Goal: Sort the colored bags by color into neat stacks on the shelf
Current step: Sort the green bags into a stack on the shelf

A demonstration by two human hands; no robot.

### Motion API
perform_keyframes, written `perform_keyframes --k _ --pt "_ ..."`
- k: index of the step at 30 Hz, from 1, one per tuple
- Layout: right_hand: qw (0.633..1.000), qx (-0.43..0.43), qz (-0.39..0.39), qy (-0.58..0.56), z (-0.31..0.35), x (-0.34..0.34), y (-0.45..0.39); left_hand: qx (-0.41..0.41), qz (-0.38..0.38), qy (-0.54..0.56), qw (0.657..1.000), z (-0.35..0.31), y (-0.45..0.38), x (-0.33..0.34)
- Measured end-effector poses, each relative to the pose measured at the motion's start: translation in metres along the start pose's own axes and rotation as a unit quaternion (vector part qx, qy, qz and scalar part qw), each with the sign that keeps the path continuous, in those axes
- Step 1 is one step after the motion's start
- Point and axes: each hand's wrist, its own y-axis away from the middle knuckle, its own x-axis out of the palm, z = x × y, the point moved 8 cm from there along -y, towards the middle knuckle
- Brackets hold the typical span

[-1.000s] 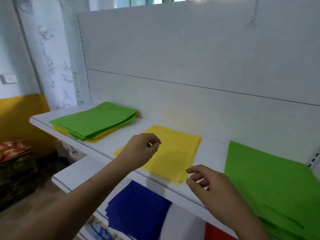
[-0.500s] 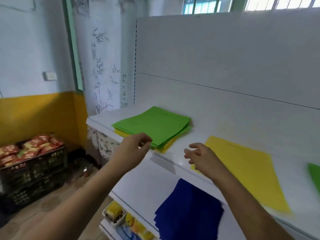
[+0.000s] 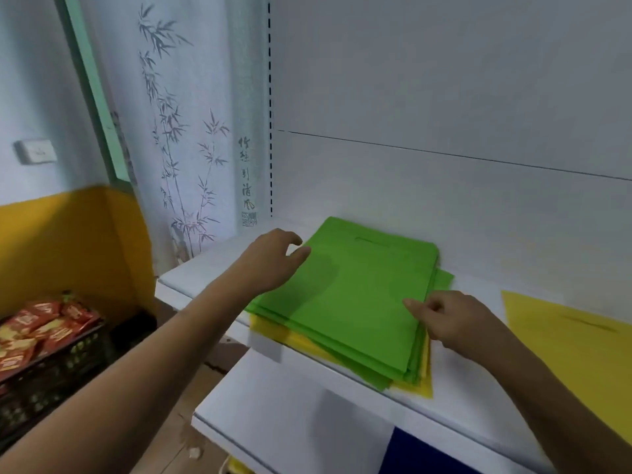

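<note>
Your two bare arms reach forward over a white shelf [image 3: 455, 398] backed by a plain white panel. A stack of flat green bags [image 3: 352, 299] lies on the shelf's left part, and yellow bags [image 3: 422, 384] peek out underneath it along the front and right edges (the top green bag shows a slit handle near its far edge).

Your left hand [image 3: 270, 261] is at the stack's left edge, fingers loosely bent, thumb and forefinger tips at the edge of the top green bag; whether they actually pinch it cannot be told. Your right hand [image 3: 451, 319] sits at the stack's right edge, fingers curled with the fingertips on the edges of the green bags; a firm grip cannot be confirmed either.

To the right, apart from the stack, a single yellow bag [image 3: 574, 340] lies flat on the same shelf. A lower shelf [image 3: 290, 422] juts out below, with something dark blue [image 3: 420, 453] on it. At far left, a black crate [image 3: 51, 374] holds red snack packets [image 3: 37, 330] beside a yellow-painted wall.
</note>
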Motion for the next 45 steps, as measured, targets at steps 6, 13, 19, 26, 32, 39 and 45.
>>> perform_keyframes --k 6,13,19,26,32,39,45 --pt "0.991 0.102 0.018 0.090 -0.011 0.003 -0.005 0.048 0.204 -0.084 0.974 0.008 -0.044 0.071" --pt "0.981 0.192 -0.016 -0.009 -0.003 0.001 0.020 0.145 0.256 -0.048 0.955 -0.004 -0.049 0.081" --pt "0.949 0.257 -0.140 0.115 0.044 -0.007 0.049 0.248 0.235 -0.115 0.933 0.012 -0.041 0.059" --pt "0.928 0.330 -0.142 0.098 0.060 0.010 0.065 0.316 0.273 -0.111 0.902 0.025 -0.029 0.070" --pt "0.935 0.332 -0.126 0.016 0.057 0.000 0.086 0.327 0.276 -0.051 0.902 0.012 -0.018 0.079" --pt "0.939 0.278 -0.201 0.024 0.074 -0.007 0.069 0.299 0.250 -0.049 0.920 0.026 -0.030 0.068" --pt "0.938 0.273 -0.203 -0.071 0.071 0.003 0.048 0.262 0.240 -0.083 0.931 0.048 -0.051 0.071"
